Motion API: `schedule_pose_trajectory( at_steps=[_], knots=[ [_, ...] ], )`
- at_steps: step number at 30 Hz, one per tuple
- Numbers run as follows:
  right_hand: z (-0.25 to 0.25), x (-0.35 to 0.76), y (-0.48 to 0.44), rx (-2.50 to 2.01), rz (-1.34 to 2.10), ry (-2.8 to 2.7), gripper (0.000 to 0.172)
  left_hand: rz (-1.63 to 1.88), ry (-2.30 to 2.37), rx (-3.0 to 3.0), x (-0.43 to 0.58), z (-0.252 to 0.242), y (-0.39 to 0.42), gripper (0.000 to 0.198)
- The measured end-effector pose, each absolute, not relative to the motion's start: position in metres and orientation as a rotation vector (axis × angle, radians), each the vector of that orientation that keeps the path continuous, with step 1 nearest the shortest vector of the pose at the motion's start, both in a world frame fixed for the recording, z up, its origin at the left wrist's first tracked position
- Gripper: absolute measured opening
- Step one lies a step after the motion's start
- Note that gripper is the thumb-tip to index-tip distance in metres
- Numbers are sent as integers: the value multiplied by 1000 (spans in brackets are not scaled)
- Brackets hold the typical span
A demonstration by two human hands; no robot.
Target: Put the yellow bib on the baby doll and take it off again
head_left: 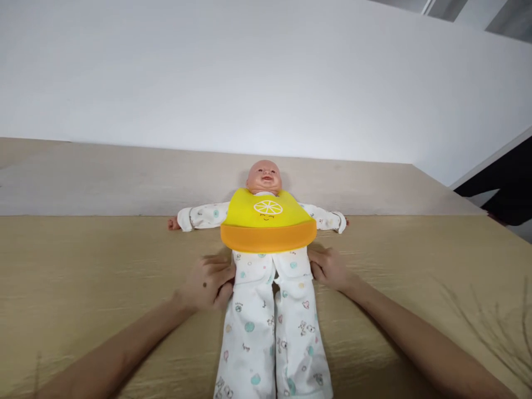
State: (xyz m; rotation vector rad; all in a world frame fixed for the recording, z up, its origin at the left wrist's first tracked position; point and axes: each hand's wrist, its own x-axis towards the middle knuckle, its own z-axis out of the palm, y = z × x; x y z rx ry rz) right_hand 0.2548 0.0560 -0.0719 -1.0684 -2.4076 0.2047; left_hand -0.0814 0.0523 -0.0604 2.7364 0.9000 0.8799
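The baby doll (266, 277) lies lengthwise away from you, head farthest; your left hand (206, 284) and right hand (327, 267), half-curled, clasp its hips, equally near.

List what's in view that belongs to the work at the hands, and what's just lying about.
Part of the work:
- left hand, against the trousers' side
- right hand, against the other side
- baby doll
- yellow-and-orange bib
- white printed trousers

Just around:
- wood-grain tabletop
- white wall
- dark shape, too unclear to name
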Motion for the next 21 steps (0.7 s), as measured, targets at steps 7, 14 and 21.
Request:
schedule_pose_trajectory(
  at_steps=[7, 14, 21],
  knots=[
    [-70, 250, 50, -1031, 374, -2375, 13, 967, 797, 2875, -82, -59, 52, 23],
    [-69, 250, 52, -1016, 392, -2363, 14, 952, 819, 2894, -82, -59, 52, 23],
    [-71, 253, 54, -1033, 408, -2323, 16, 924, 889, 2754, -87, -65, 56, 24]
  ],
)
